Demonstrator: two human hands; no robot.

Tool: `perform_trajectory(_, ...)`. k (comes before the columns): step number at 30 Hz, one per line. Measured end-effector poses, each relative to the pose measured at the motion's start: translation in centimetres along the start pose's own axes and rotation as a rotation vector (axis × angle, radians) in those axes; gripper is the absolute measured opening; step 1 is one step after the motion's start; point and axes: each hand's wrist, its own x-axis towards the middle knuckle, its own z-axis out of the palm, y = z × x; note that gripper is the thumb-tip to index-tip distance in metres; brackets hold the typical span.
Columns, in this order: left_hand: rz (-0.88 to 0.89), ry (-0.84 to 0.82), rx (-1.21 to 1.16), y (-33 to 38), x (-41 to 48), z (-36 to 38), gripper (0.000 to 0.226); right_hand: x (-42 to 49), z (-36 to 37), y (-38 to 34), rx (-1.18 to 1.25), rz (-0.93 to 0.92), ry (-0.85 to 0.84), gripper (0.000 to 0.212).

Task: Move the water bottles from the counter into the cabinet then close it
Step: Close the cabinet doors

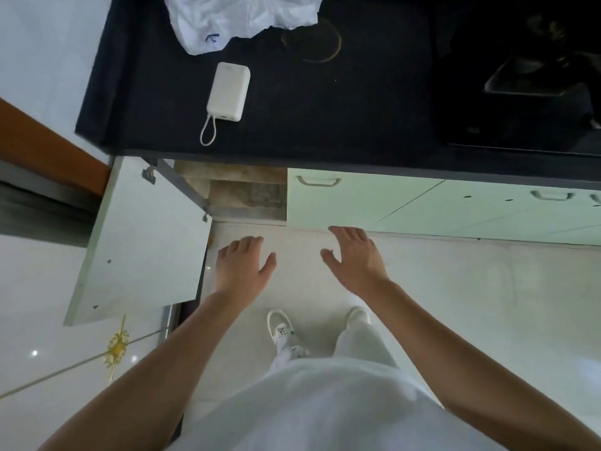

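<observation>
Head view, flat cabinet door [143, 242], black counter [325, 118]

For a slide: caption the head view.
Left hand and right hand hover open near open white cabinet door; white power bank on black counter.

Glossy white floor tiles [471, 304] are reflecting light spots, a gold inlay line [117, 348] is crossing them, and a white wall [39, 53] is bordering the black counter [325, 118] along its left edge.

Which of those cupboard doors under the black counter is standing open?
The leftmost white flat-panel door, swung out toward the person with its metal hinges showing. The pale green doors with handles to its right sit flush and shut.
</observation>
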Motion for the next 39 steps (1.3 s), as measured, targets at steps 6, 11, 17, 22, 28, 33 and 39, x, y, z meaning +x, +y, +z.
perform_trajectory(6,-0.006,0.101,0.133,-1.1,-9.0,0.0,0.052,-4.7,0.5,-0.8,-0.192,-0.265,-0.02,0.064)
perform_trajectory(11,-0.165,0.296,0.137,0.0,-14.2,-2.2,0.049,-4.4,-0.5,-3.2,-0.297,-0.557,-0.041,0.06)
perform_trajectory(17,-0.353,0.421,0.113,-0.9,-18.0,-3.7,0.052,-2.4,-1.5,-9.2,-0.378,-0.806,-0.019,0.058)
perform_trajectory(22,-0.497,0.486,0.085,-5.2,-20.0,-4.5,0.049,-2.3,-0.5,-15.4,-0.366,-0.826,-0.04,0.062)
perform_trajectory(28,-0.523,0.453,0.059,-14.1,-19.3,-5.8,0.053,-2.2,2.5,-22.5,-0.39,-0.777,-0.061,0.065)
perform_trajectory(33,-0.456,0.288,0.037,-20.9,-16.9,-7.3,0.06,-1.8,5.3,-27.0,-0.375,-0.638,-0.067,0.063)
perform_trajectory(39,-0.337,0.107,0.038,-25.5,-14.0,-7.7,0.059,-1.1,6.3,-29.4,-0.353,-0.454,-0.042,0.06)
